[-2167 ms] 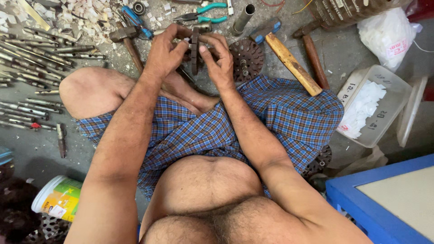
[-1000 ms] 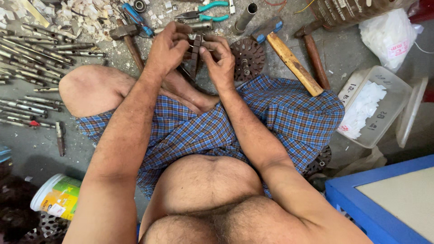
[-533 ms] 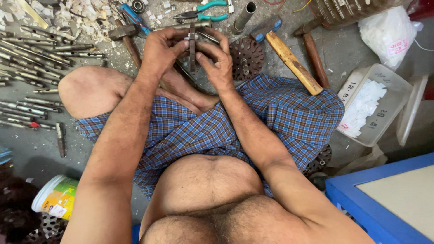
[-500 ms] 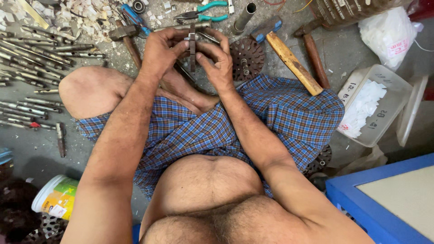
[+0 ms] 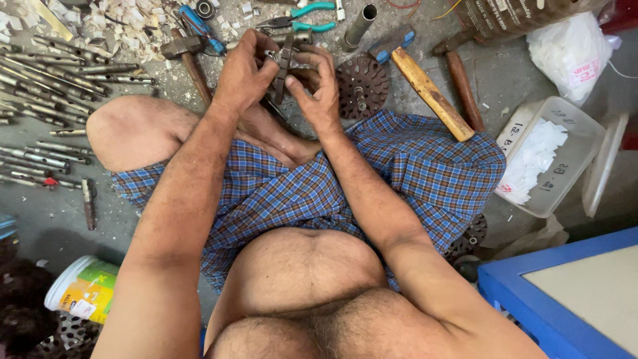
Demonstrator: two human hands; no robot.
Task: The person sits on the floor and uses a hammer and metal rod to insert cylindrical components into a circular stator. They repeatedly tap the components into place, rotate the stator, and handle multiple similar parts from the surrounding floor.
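I sit cross-legged on a grey floor in a blue checked cloth. Both hands are raised in front of my knees around one small dark metal part, a narrow rusty piece held upright. My left hand grips it from the left side, and my right hand pinches it from the right with fingers curled. Much of the part is hidden behind my fingers. A round perforated metal disc lies on the floor just right of my right hand.
Rows of metal rods and bits lie at the left. Hammers and green-handled pliers lie ahead. A clear tub of white scraps stands right, a blue-edged board near right, a small bucket near left.
My hands have shifted slightly on the metal part, turning it more upright between the fingers. Nothing else on the floor has moved.
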